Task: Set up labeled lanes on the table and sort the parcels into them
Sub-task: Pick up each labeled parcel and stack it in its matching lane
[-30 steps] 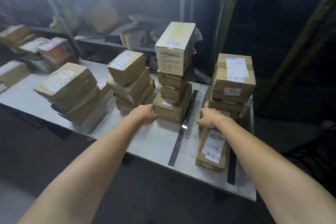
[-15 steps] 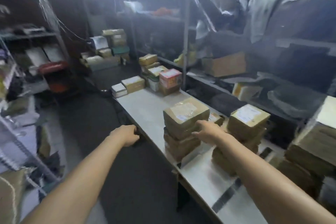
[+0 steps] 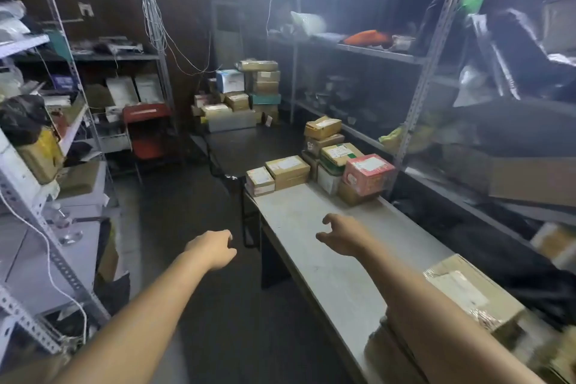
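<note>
Parcels cluster at the far end of the table; one taped parcel lies near right. Right hand above the tabletop and left hand over the floor are both loosely curled and empty.

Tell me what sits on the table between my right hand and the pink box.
Nothing: in the head view, only bare table top lies between the right hand and the pink box.

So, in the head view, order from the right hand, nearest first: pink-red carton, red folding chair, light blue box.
1. Pink-red carton, on the table ahead of the right hand.
2. Red folding chair, across the aisle.
3. Light blue box, far pile.
</note>
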